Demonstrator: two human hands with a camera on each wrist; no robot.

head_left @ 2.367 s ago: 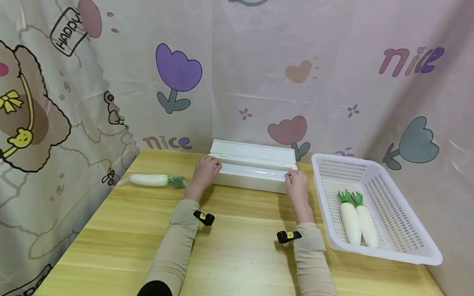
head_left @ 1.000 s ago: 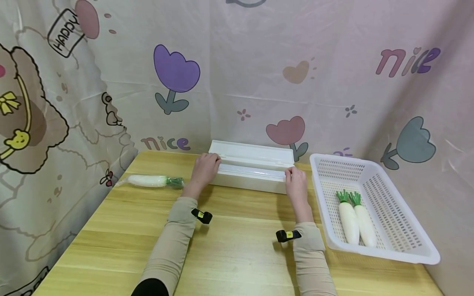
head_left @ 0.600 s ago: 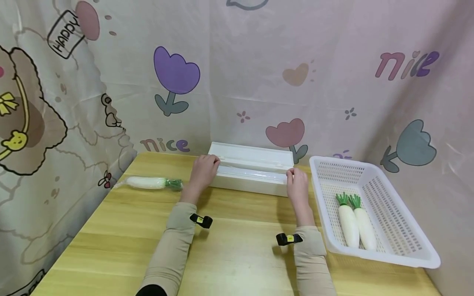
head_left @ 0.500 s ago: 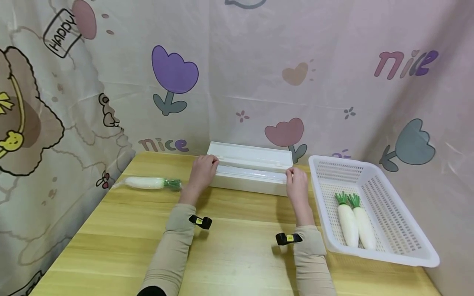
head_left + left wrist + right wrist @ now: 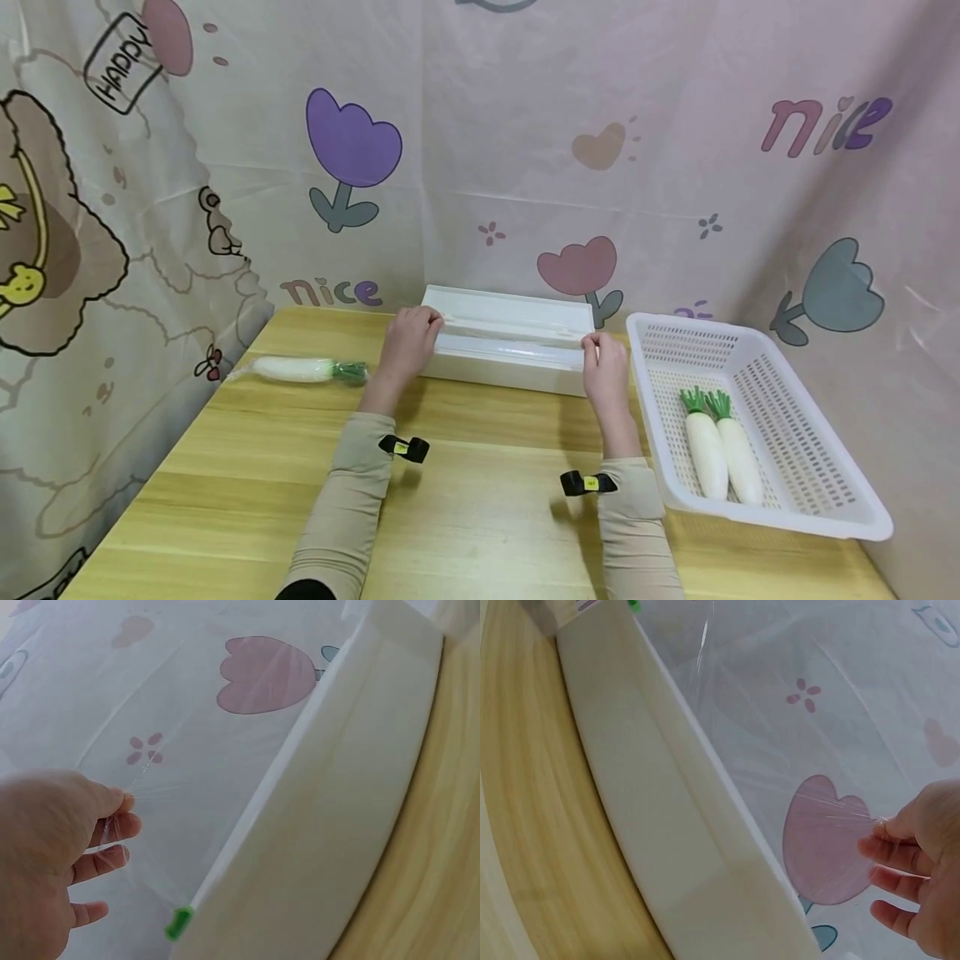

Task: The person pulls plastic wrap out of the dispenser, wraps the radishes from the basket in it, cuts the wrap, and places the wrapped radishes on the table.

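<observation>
A long white cling film dispenser box (image 5: 502, 372) stands at the back of the table, its lid (image 5: 510, 310) tipped back open. My left hand (image 5: 408, 342) is at the box's left end and pinches the edge of clear cling film between thumb and forefinger. At the other end, my right hand (image 5: 607, 367) pinches the film's opposite corner the same way. Both wrist views show the film stretched and creased at the fingertips, above the box wall (image 5: 322, 787). The other fingers of both hands are loosely bent. The roll inside is mostly hidden.
A white radish (image 5: 292, 369) wrapped in clear film lies on the wooden table (image 5: 480, 517) at left. To the right stands a white perforated basket (image 5: 810, 417) holding two radishes (image 5: 708, 454). A printed curtain (image 5: 480, 150) hangs close behind the box.
Both hands keep their pinch and have risen slightly at the box. The head view has shifted a little; radishes, basket and box stay in place.
</observation>
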